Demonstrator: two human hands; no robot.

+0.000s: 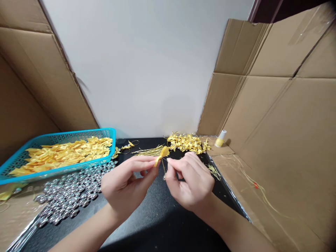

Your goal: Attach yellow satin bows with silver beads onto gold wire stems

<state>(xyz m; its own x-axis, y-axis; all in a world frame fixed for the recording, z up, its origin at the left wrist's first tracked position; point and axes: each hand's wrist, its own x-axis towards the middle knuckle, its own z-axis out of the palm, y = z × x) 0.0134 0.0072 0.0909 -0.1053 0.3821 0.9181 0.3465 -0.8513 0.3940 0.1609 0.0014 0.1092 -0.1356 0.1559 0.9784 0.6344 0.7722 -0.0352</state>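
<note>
My left hand [128, 183] pinches a small yellow ribbon bow [164, 152] between thumb and fingertips, over the middle of the dark work surface [147, 217]. Close beside it, my right hand [193, 182] is closed in a pinch on a thin gold cord [163, 164] at the bow. Part of this cord hangs below the bow, and a small silver bead [164, 177] shows near its lower end by my right thumb. How the cord passes round the bow is too fine to make out.
A blue basket [113, 143] of yellow ribbon bows stands left, with many silver beads [70, 190] before it. Gold cords [149, 151] and a pile of yellow bows [187, 141] lie behind my hands. A thread spool [221, 138] stands right. Cardboard walls [283, 112] flank the surface.
</note>
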